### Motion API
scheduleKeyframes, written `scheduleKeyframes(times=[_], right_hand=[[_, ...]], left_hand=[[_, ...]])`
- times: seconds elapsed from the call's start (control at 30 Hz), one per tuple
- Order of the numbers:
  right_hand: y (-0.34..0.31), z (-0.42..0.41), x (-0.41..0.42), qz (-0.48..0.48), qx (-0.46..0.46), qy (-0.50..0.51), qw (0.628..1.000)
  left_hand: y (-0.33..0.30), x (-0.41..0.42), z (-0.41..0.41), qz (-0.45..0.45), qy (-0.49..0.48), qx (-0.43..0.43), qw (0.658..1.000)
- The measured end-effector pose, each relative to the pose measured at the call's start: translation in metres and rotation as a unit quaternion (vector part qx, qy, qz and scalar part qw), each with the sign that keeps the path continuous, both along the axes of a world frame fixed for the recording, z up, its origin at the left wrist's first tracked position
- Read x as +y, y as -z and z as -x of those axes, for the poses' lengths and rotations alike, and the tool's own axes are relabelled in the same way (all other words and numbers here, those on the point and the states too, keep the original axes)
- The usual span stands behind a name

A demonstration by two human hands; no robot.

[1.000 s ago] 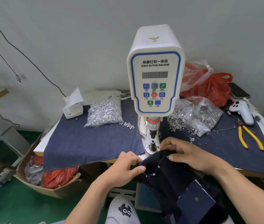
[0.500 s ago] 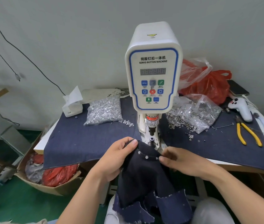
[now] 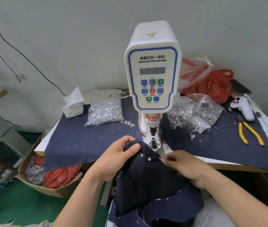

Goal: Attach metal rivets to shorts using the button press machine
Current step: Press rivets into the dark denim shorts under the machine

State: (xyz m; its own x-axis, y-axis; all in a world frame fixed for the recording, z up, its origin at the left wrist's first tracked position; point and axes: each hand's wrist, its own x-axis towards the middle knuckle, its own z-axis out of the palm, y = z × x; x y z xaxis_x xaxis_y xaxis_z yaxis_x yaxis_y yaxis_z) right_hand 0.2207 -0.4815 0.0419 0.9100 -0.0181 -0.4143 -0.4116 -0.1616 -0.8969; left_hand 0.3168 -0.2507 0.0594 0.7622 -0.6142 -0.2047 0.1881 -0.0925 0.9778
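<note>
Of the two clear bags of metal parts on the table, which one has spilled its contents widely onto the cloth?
The bag right of the machine: it lies open with ring-shaped parts scattered across the denim. The left bag is bunched closed, with a few loose pieces beside it.

Matt dark denim shorts (image 3: 148,177), shiny metal rivets (image 3: 149,159), glossy plastic machine (image 3: 153,66)
</note>
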Motion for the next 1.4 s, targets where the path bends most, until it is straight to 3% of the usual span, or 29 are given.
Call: scheduleKeyframes(times=[0.23,0.47,0.57,0.6,0.67,0.73,0.77,0.83,0.9,0.97,1.07,1.13,1.23,1.4], right_hand=[[-0.014,0.004,-0.023,0.084,-0.057,-0.011,0.995],[-0.015,0.002,-0.017,0.117,-0.101,0.009,0.988],[-0.02,-0.001,-0.016,0.09,-0.119,0.024,0.988],[-0.023,-0.002,-0.015,0.087,-0.128,0.023,0.988],[-0.03,-0.003,-0.006,0.093,-0.148,0.021,0.984],[-0.035,-0.003,0.01,0.027,-0.144,-0.008,0.989],[-0.037,-0.002,0.019,-0.036,-0.12,-0.044,0.991],[-0.039,0.0,0.028,-0.081,-0.075,-0.132,0.985],[-0.039,-0.002,0.02,-0.078,-0.074,-0.146,0.983],[-0.039,-0.006,0.003,-0.097,-0.073,-0.047,0.991],[-0.022,-0.007,-0.029,0.056,-0.08,0.064,0.993],[-0.007,-0.001,-0.044,0.112,-0.048,0.014,0.992],[0.01,0.011,-0.045,0.091,-0.021,-0.119,0.988],[0.023,0.018,-0.039,0.059,-0.029,-0.175,0.982]], left_hand=[[0.012,0.016,-0.007,-0.202,-0.067,-0.176,0.961],[0.034,0.014,0.013,-0.271,-0.217,-0.23,0.909],[0.024,0.013,0.027,-0.303,-0.26,-0.261,0.879],[0.02,0.012,0.032,-0.287,-0.238,-0.238,0.897],[0.015,0.002,0.043,-0.17,-0.118,-0.051,0.977],[0.012,-0.009,0.053,-0.035,0.029,0.154,0.987],[0.012,-0.013,0.055,0.01,0.062,0.192,0.979],[0.008,-0.016,0.055,0.048,0.05,0.225,0.972],[0.01,-0.013,0.053,0.065,0.015,0.227,0.972],[0.014,-0.005,0.047,0.087,-0.018,0.232,0.969],[0.012,0.008,0.044,0.12,-0.042,0.291,0.948],[0.01,0.014,0.041,0.137,-0.055,0.327,0.934],[0.009,0.019,0.036,0.166,-0.075,0.347,0.92],[0.012,0.029,0.024,0.185,-0.111,0.333,0.918]])
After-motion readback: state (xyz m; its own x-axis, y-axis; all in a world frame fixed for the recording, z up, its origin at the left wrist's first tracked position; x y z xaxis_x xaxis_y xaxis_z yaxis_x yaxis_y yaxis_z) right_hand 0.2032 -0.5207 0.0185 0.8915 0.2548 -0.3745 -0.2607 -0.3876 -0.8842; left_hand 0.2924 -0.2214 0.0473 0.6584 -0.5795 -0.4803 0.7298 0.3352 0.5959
